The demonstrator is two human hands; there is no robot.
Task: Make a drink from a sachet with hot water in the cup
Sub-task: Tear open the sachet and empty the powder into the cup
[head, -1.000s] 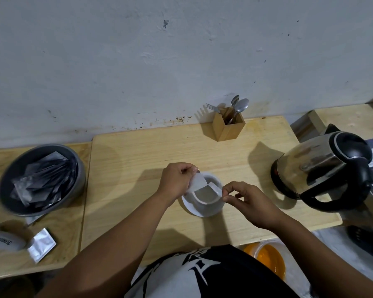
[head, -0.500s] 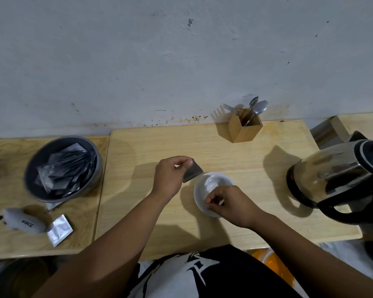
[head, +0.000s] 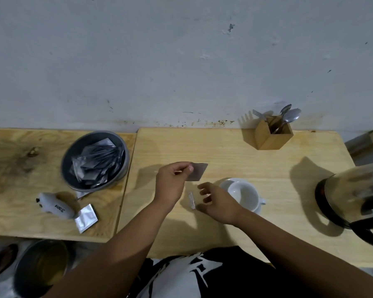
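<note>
Beside cup (head: 243, 193): left hand (head: 170, 183) pinched sachet (head: 198, 172); right hand (head: 215, 201) loose, empty. Best discard sachet clear of cup.

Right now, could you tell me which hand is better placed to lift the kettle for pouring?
Right. The right hand is open and empty, beside the cup, on the kettle side. The left hand holds the sachet, farther away.

- Silver sachet (head: 197, 172), flat and tilted, pinched at its left edge above the wooden table
- Small torn silver strip (head: 191, 200) lying on the table just left of the cup
- White cup (head: 244, 193), upright on a white saucer (head: 225, 182), handle pointing right
- Steel kettle (head: 353, 196) with black handle at far right
</note>
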